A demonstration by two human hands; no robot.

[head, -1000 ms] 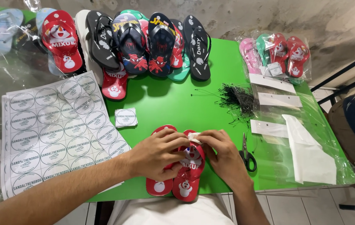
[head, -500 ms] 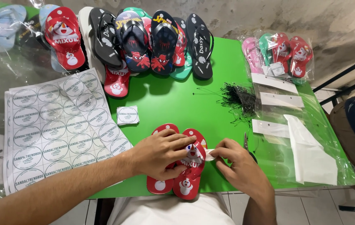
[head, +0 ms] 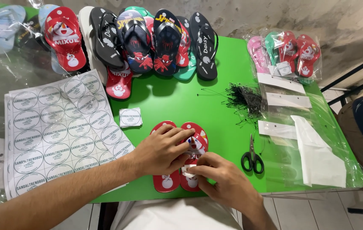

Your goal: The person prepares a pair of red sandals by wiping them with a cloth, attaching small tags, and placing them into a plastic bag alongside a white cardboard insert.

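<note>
The person's left hand (head: 161, 152) covers the middle of a pair of small red flip-flops with cartoon snowman prints (head: 198, 142). The right hand (head: 222, 179) hides most of a small white tag (head: 186, 171) pinched at the straps. Both forearms run off the bottom edge. A large white sheet of round stickers (head: 58, 132) is partly covered by the left arm.
</note>
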